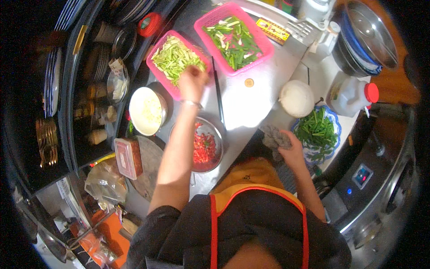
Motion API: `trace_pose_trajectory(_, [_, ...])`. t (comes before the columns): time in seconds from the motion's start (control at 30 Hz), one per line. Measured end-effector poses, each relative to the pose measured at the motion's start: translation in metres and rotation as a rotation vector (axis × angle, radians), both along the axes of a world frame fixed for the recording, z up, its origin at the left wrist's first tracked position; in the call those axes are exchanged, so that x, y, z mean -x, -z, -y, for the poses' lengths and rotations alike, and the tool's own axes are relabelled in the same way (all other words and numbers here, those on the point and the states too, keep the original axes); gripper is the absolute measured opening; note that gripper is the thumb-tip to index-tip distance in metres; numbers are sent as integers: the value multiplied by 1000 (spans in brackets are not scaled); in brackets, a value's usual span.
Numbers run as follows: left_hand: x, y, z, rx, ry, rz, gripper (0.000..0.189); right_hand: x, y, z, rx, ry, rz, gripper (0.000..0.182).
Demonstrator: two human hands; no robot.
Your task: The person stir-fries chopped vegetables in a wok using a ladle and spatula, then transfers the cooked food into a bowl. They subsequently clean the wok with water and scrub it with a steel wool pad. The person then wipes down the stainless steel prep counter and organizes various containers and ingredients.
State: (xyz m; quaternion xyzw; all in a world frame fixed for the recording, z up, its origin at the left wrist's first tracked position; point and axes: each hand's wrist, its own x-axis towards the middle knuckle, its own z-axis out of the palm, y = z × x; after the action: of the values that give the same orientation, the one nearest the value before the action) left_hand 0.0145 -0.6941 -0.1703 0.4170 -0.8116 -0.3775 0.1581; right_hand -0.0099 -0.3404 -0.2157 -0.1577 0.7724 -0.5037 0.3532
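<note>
My left hand (pixel 193 84) is over the right edge of a pink plastic basket (pixel 155 72) of cut pale green vegetable strips (pixel 171 55); its fingers are blurred, so whether they grip anything is unclear. In my right hand (pixel 293 149) is a crumpled grey cloth (pixel 274 137), beside a blue-and-white plate (pixel 337 124) of leafy greens (pixel 315 131). A second pink basket (pixel 267 50) holds cut green onions (pixel 240 50). Beneath my left forearm stands a metal bowl of chopped red chillies (pixel 204 148), partly covered. To its left is a white bowl (pixel 136 111) with chopped pale pieces.
A long dark rod (pixel 217 90) lies right of the left basket. On the right are a white round object (pixel 296 98), a red-capped jug (pixel 347 94) and stacked bowls (pixel 369 33). A lidded plastic box (pixel 126 158) rests on a round board (pixel 147 168) at left, beside shelves of dishes.
</note>
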Motion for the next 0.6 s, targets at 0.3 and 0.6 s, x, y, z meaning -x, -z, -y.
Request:
trace_pose_trajectory(0.3, [-49, 35, 39, 703, -190, 199, 23, 11, -1, 2, -10, 53, -24, 51])
trace_pose_trajectory(0.6, [27, 33, 81, 700, 612, 454, 15, 15, 4, 7, -7, 29, 41, 50])
